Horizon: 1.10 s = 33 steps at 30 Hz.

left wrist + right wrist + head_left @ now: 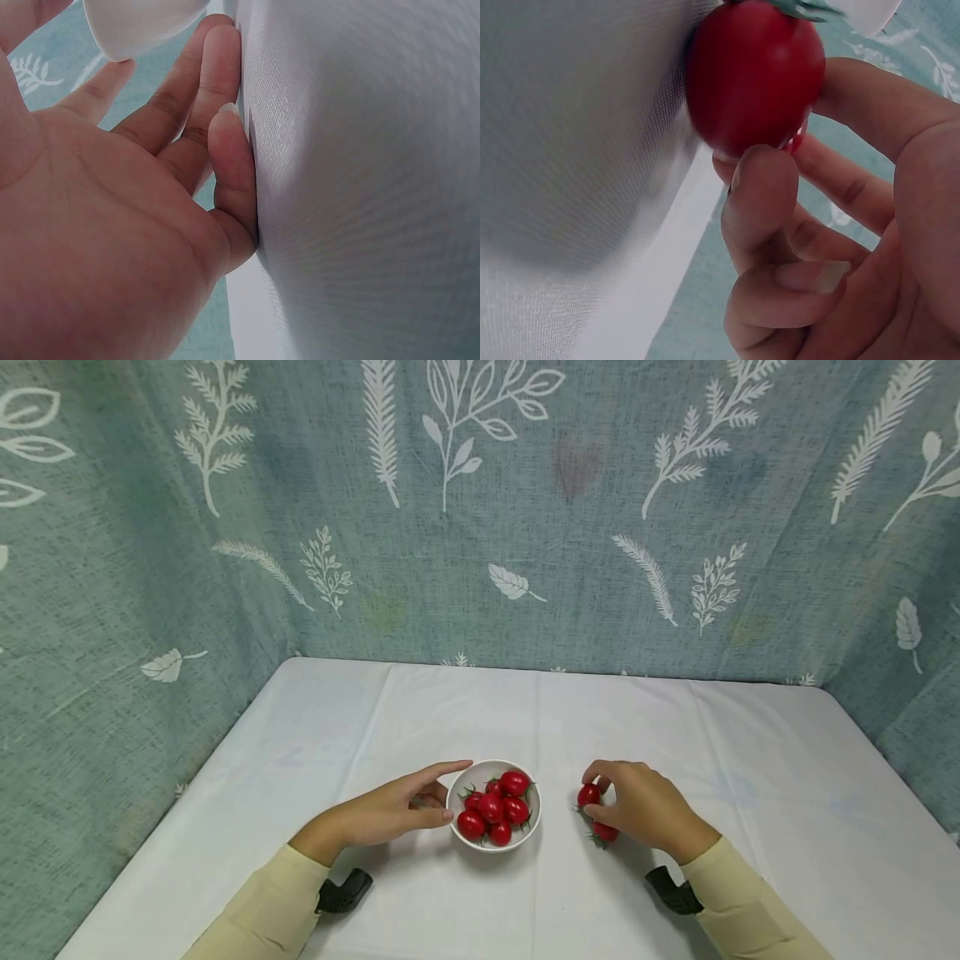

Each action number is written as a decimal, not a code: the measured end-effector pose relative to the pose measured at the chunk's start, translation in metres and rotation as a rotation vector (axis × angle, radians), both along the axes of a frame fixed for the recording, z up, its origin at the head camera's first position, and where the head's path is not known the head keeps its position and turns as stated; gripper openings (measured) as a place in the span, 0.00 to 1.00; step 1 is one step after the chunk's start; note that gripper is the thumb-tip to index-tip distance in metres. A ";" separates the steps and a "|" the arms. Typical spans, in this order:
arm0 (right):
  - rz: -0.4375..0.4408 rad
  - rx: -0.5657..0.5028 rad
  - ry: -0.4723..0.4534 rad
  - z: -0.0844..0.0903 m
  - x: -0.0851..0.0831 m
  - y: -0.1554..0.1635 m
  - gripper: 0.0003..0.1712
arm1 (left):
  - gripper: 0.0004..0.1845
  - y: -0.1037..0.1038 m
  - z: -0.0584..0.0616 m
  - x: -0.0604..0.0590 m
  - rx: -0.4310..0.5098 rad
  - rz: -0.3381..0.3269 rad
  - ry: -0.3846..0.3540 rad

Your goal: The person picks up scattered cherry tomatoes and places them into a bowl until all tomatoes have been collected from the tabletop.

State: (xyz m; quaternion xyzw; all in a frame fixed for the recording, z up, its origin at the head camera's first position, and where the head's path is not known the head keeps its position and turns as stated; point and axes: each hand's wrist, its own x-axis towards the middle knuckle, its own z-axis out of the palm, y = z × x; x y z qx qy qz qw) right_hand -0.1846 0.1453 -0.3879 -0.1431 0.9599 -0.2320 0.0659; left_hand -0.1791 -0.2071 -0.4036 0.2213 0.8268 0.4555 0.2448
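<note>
A white bowl (454, 837) filled with several red cherry tomatoes (491, 807) stands on the white cloth. My left hand (390, 808) is at its left side, thumb and index finger spread and touching the rim; the left wrist view shows the other fingers extended beneath the bowl's wall (139, 30), beside the cloth. To the right of the bowl, my right hand (641, 802) pinches a cherry tomato (588, 796) between thumb and index finger. A second cherry tomato (604, 832) lies under that hand, partly hidden; it looms large in the right wrist view with its green stem.
A white cloth (420, 718) covers the table. Green-grey curtains (480, 527) with white leaf prints rise behind the table and along both sides. A black strap device (345, 890) sits at the left wrist, another (673, 890) at the right.
</note>
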 end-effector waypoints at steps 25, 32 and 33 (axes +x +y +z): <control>0.125 -0.065 0.268 0.011 0.009 -0.006 0.17 | 0.37 0.000 0.000 0.001 0.003 -0.002 0.005; 0.178 -0.115 0.317 0.017 0.015 -0.016 0.18 | 0.39 0.000 0.000 0.000 -0.005 -0.005 0.011; 0.186 -0.120 0.322 0.018 0.015 -0.018 0.18 | 0.39 0.000 -0.001 -0.001 -0.005 -0.005 0.012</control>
